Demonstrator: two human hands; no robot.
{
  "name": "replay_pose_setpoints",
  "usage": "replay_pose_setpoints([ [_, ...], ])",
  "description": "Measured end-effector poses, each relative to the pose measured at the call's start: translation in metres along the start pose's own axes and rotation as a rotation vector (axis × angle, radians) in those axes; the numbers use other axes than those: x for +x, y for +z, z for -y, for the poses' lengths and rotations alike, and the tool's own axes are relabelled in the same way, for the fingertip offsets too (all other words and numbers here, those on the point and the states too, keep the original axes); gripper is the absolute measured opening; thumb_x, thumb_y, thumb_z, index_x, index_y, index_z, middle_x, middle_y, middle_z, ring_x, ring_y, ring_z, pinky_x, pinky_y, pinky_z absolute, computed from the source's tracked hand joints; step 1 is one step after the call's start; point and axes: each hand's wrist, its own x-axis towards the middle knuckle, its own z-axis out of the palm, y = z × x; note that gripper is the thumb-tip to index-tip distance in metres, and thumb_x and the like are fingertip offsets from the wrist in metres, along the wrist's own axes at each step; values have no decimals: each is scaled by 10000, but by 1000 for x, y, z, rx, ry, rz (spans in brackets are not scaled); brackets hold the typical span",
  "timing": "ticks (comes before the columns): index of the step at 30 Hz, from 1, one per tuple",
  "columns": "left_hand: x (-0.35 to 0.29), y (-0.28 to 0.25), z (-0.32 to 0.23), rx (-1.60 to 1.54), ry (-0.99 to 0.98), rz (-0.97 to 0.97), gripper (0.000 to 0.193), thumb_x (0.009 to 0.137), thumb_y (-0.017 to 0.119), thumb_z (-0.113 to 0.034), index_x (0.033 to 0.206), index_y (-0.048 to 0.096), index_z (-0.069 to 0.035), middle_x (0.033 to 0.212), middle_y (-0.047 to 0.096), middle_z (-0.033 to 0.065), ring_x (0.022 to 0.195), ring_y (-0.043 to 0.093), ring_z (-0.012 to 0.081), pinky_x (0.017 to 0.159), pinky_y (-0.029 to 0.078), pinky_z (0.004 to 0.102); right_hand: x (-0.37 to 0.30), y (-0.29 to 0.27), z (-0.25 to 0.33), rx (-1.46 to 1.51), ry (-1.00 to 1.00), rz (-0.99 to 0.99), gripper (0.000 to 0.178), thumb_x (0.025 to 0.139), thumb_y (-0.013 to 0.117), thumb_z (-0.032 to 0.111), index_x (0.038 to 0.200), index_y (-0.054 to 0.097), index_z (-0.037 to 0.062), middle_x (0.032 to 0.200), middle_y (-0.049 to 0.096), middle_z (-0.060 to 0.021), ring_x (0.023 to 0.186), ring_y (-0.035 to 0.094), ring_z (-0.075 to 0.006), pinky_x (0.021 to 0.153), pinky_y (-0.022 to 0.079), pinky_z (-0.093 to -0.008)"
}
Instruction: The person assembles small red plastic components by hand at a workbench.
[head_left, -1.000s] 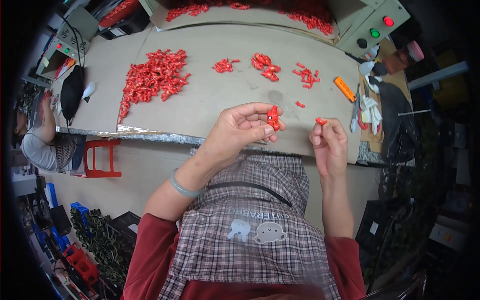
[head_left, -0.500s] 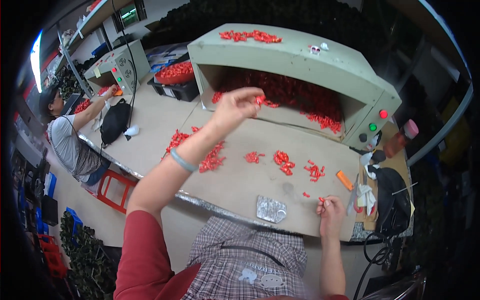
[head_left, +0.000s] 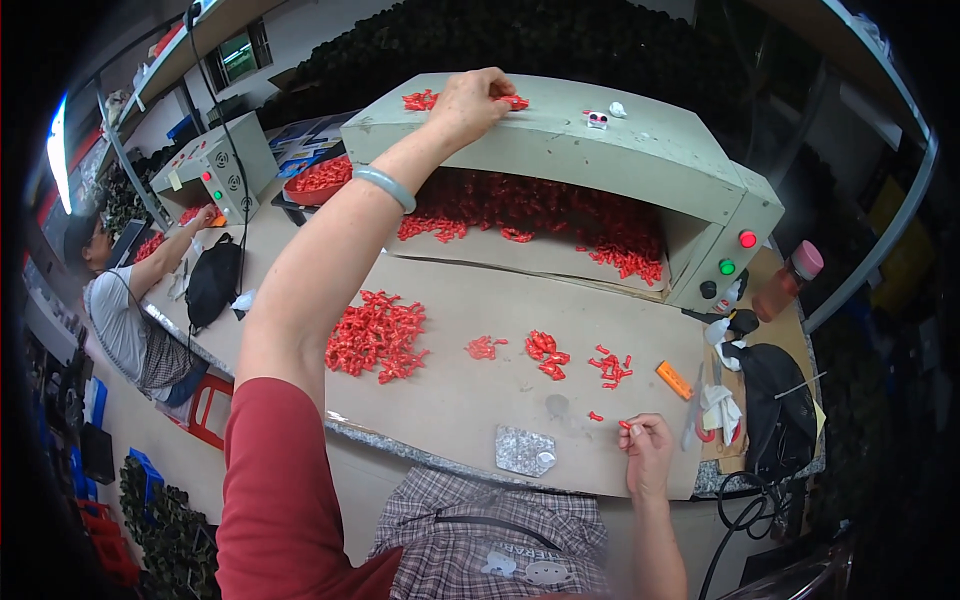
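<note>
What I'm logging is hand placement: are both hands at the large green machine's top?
No, only the left hand is there; the right hand is by the near edge of the table.

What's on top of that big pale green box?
On the box, small red pieces lie toward the left, and two small whitish things sit farther right. The left hand covers whatever lies behind it.

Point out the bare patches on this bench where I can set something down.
Bare bench shows between the big red heap and the grey slab, and in a strip between the pale green box and the small red piles. It's crowded at the right end: orange tool, white cloth and black bundle sit close together.
</note>
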Motion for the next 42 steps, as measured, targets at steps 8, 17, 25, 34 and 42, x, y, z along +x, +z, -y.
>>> replay_pose_setpoints([
  [8, 21, 34, -19, 285, 102, 114, 191, 893, 652, -122, 1056, 719, -47, 1030, 715, 130, 904, 687, 258, 843, 552, 346, -9, 0, 0, -80, -24, 9, 50, 915, 615, 24, 965, 616, 15, 808, 642, -78, 674, 581, -121, 626, 477, -252],
  [17, -69, 9, -76, 18, 427, -58, 141, 872, 589, -68, 968, 672, -6, 1015, 605, 153, 998, 575, 345, 881, 470, 437, -4, -1, 2, -51, -39, 28, 58, 926, 586, 16, 984, 588, 10, 816, 640, -85, 685, 591, -132, 641, 481, -260],
  [25, -202, 79, -55, -157, 237, 335, 159, 852, 616, -11, 997, 680, -28, 1069, 641, 119, 978, 631, 304, 827, 527, 386, -2, 1, 3, -48, 10, 76, 65, 929, 576, 7, 989, 600, 4, 842, 657, -98, 692, 593, -117, 659, 484, -250],
  [34, -248, 117, -64, -218, 265, 519, 168, 824, 601, -31, 943, 720, -25, 1028, 645, 117, 1007, 599, 294, 900, 508, 426, -6, -3, 4, -39, 1, 74, 77, 934, 575, 2, 999, 618, -3, 861, 668, -104, 708, 608, -120, 664, 501, -256],
  [42, -276, 116, -71, -55, 439, 597, 200, 811, 687, -75, 1004, 681, -21, 969, 592, 112, 956, 597, 291, 804, 508, 409, -2, -2, 3, -45, 9, 66, 82, 932, 581, -1, 1002, 621, -11, 867, 683, -113, 705, 634, -125, 659, 512, -255],
])
